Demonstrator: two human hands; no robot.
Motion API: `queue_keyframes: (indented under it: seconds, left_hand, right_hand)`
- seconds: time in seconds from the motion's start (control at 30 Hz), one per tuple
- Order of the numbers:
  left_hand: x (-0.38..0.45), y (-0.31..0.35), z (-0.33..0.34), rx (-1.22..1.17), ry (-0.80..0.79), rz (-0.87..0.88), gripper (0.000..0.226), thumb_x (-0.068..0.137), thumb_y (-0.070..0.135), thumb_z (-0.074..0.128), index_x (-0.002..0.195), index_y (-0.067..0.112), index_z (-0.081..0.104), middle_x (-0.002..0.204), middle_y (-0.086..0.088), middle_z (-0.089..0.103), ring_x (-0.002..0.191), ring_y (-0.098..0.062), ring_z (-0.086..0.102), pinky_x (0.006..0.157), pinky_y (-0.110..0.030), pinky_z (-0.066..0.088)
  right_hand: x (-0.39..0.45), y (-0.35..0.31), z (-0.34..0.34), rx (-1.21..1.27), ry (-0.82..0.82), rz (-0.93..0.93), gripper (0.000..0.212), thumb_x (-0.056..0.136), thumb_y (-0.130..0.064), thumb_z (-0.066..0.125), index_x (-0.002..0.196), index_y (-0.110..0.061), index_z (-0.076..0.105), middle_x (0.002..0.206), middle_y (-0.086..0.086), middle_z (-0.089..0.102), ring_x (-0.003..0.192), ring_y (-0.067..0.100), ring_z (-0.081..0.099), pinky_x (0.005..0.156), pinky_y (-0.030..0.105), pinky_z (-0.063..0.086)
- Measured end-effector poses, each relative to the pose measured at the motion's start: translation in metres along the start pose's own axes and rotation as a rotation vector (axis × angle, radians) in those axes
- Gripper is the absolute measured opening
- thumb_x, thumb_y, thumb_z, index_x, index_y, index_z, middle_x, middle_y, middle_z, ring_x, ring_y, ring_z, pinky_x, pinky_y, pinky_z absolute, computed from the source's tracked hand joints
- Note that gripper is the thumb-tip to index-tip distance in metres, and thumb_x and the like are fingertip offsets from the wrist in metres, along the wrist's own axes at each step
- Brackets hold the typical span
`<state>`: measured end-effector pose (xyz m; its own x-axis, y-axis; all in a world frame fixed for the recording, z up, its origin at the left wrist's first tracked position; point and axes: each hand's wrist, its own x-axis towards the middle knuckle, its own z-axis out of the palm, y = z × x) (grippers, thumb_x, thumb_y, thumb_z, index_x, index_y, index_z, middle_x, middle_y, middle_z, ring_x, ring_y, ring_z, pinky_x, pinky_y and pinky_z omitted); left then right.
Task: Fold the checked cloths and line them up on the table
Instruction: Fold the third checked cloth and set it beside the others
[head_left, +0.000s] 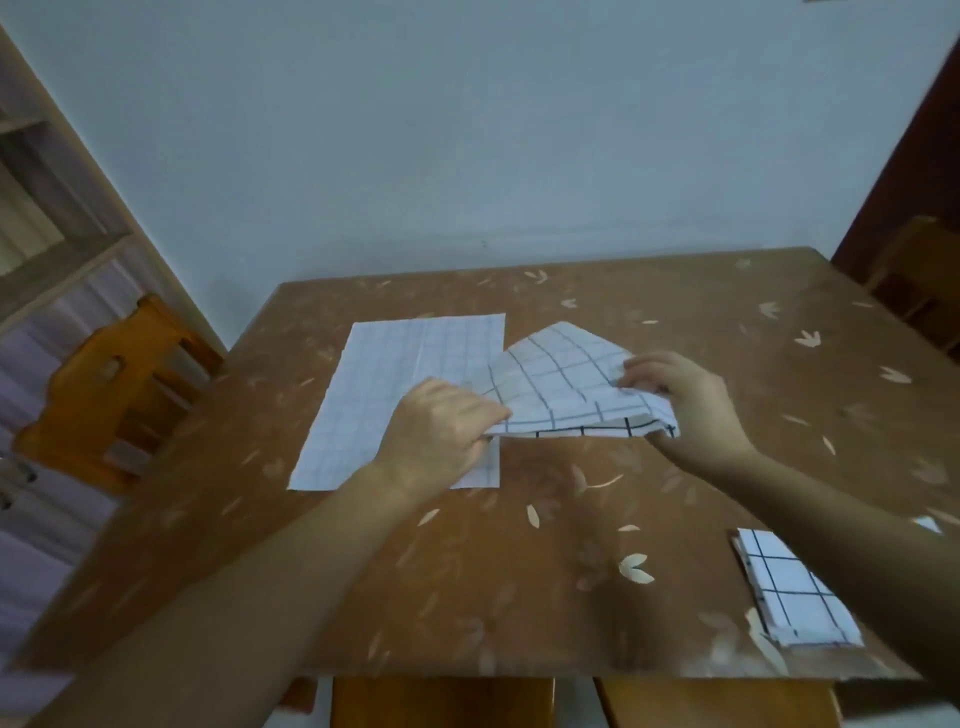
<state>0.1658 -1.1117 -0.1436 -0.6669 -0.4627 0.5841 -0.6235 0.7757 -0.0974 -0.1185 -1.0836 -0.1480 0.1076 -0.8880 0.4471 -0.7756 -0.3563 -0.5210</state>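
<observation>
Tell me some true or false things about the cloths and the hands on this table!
1. Both hands hold the same cloth. True: the left hand and right hand each pinch an end of it.
2. A flat cloth lies on the table under the left hand. True.
3. The folded cloth sits at the far left corner. False: it lies near the front right edge.
4. The table is plain white. False: it is brown with a leaf pattern.
5. A cup stands on the table. False: none shows.

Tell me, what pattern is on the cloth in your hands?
White with dark checked lines on the held cloth, seen in the head view.
</observation>
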Motion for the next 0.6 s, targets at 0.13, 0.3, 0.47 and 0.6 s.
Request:
queue_keyframes:
  seconds: [0.13, 0.3, 0.47, 0.6]
  left_hand:
    - [-0.036, 0.020, 0.061, -0.092, -0.189, -0.029, 0.031, 0.055, 0.010, 0.087, 0.083, 0.016, 0.078, 0.079, 0.004, 0.075, 0.071, -0.017, 0.070, 0.064, -0.025, 0.049]
    - [-0.068, 0.043, 0.122, -0.187, -0.352, -0.096, 0.012, 0.070, 0.020, 0.071, 0.079, 0.019, 0.078, 0.074, 0.005, 0.073, 0.064, -0.017, 0.069, 0.060, -0.028, 0.049]
    - [-0.094, 0.059, 0.150, -0.238, -0.441, -0.182, 0.012, 0.065, 0.015, 0.076, 0.077, 0.019, 0.077, 0.072, 0.006, 0.072, 0.064, -0.018, 0.068, 0.061, -0.029, 0.052]
    - [-0.104, 0.062, 0.160, -0.252, -0.501, -0.257, 0.027, 0.057, 0.013, 0.089, 0.079, 0.022, 0.077, 0.075, 0.009, 0.072, 0.066, -0.015, 0.068, 0.072, -0.026, 0.045]
  right_hand:
    - [-0.046, 0.047, 0.033, -0.084, -0.251, 0.159, 0.033, 0.067, -0.007, 0.080, 0.100, -0.011, 0.074, 0.116, 0.010, 0.067, 0.103, 0.028, 0.065, 0.083, 0.029, 0.048]
    - [-0.087, 0.086, 0.068, -0.214, -0.428, 0.279, 0.040, 0.074, -0.009, 0.070, 0.114, -0.016, 0.070, 0.130, 0.002, 0.060, 0.110, 0.028, 0.061, 0.084, 0.035, 0.051]
    - [-0.119, 0.098, 0.081, -0.323, -0.684, 0.218, 0.076, 0.070, -0.063, 0.067, 0.137, -0.034, 0.045, 0.148, -0.005, 0.036, 0.133, 0.022, 0.039, 0.099, 0.040, 0.039]
    - [-0.130, 0.089, 0.091, -0.351, -0.770, 0.091, 0.093, 0.069, -0.088, 0.038, 0.147, -0.038, 0.026, 0.157, -0.004, 0.020, 0.146, 0.023, 0.011, 0.113, 0.048, 0.014]
